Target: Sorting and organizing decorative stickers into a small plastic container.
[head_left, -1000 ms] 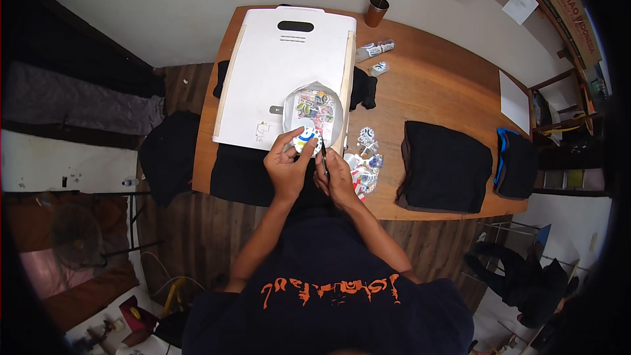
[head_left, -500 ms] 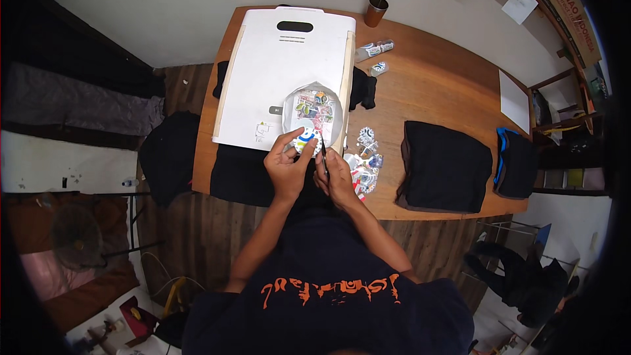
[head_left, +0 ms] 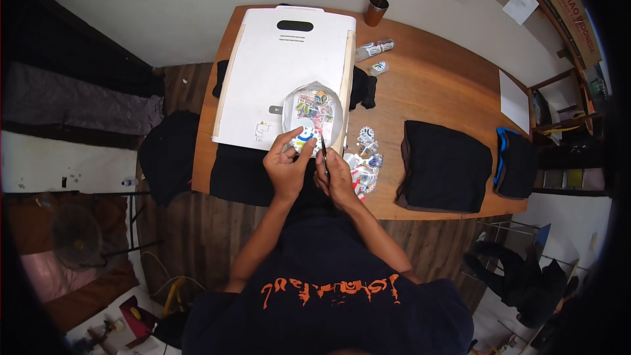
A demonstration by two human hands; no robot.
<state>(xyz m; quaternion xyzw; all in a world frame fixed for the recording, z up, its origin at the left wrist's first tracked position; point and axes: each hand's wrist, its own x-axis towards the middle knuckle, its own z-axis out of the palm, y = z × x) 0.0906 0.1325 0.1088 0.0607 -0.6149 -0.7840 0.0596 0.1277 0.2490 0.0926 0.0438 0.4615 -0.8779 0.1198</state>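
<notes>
My left hand (head_left: 286, 169) pinches a round white sticker-like piece (head_left: 306, 137) with a blue design between its fingertips. Close beside it, my right hand (head_left: 336, 179) grips a thin, dark, pointed tool like tweezers (head_left: 324, 151), its tip at the right edge of that piece. Both hands are over the near edge of a pale, clear-sided tub (head_left: 334, 102) containing colourful cut-out pieces. The tub rests on a large white panel (head_left: 263, 66) with a dark handle slot. Whether the tool's tip touches the piece is too small to tell.
Right of my hands, loose cut-outs (head_left: 368, 161) lie on the wooden table (head_left: 434, 85). Folded black cloth (head_left: 447, 167) is farther right, with a smaller blue-edged stack (head_left: 514, 164) beyond. A brown cup (head_left: 376, 13) stands at the back, near rolled clear film (head_left: 374, 50).
The piece at my left fingertips seems to have tilted slightly. Otherwise both hands and the tool stay in nearly the same place.
</notes>
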